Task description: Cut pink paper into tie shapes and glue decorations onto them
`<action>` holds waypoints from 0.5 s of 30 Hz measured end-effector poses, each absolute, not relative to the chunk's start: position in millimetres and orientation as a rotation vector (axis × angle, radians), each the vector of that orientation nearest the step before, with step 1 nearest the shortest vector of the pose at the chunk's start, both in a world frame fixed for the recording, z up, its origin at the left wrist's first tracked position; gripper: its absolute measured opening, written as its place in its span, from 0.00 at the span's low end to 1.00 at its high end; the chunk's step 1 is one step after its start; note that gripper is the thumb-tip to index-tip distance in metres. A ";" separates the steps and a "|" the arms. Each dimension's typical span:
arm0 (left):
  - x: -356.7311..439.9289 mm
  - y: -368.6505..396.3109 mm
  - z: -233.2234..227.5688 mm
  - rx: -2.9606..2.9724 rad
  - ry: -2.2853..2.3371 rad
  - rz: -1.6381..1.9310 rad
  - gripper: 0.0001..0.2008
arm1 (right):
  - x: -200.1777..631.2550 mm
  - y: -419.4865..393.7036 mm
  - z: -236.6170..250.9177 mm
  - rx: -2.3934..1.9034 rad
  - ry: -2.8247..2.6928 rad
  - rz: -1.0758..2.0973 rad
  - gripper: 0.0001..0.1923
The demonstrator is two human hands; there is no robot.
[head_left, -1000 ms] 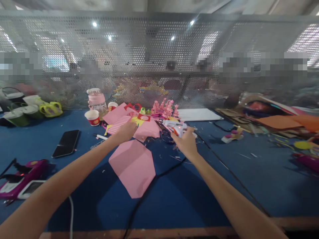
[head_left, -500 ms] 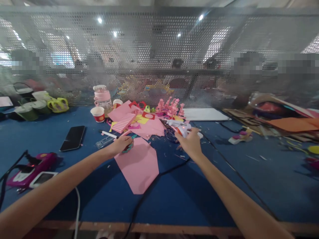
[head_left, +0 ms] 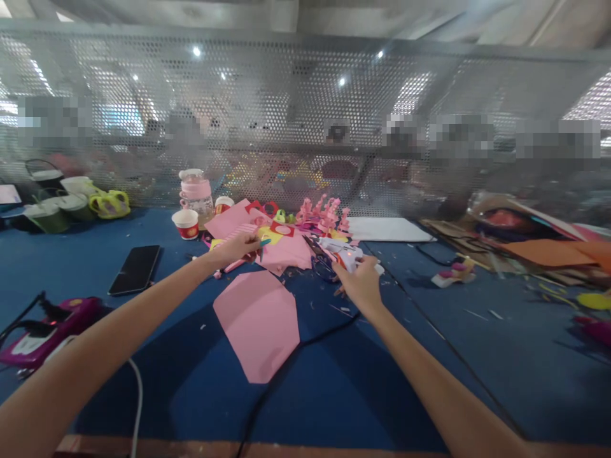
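The left hand (head_left: 237, 247) had moved back from the large pink sheet (head_left: 258, 323) to the paper pile (head_left: 281, 249), fingers closed on a small teal-tipped piece. The right hand (head_left: 361, 283) remained gripping the white glue gun (head_left: 344, 251) above the tabletop (head_left: 477, 356).

1 head-worn view, facing forward and down over blue table (head_left: 477, 356), mesh screen (head_left: 305, 127) beyond

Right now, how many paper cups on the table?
2. One red-and-white paper cup stands left of the pink paper pile; a second cup sits behind it beside the pink bottle. More may be hidden in the clutter.
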State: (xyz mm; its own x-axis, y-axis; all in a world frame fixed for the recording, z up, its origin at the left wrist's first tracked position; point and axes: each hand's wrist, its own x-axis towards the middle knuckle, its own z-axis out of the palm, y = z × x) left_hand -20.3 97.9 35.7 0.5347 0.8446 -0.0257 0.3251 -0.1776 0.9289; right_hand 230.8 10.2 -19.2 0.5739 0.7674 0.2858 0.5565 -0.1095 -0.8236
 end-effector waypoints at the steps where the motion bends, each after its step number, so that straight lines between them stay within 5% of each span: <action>1: -21.8 95.9 33.4 1.727 0.954 0.633 0.13 | 229.8 9.3 -17.5 -1.800 -1.079 0.263 0.29; 15: -35.9 80.7 16.1 1.805 0.969 0.662 0.10 | 225.8 3.1 -8.5 -1.838 -1.039 0.394 0.32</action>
State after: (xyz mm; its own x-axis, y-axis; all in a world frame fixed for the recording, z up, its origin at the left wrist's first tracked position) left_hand -35.9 80.7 16.1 0.5394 0.8418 0.0230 0.3283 -0.2354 0.9148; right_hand 225.8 3.1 -8.5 0.5865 0.7934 0.1631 0.4859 -0.1836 -0.8545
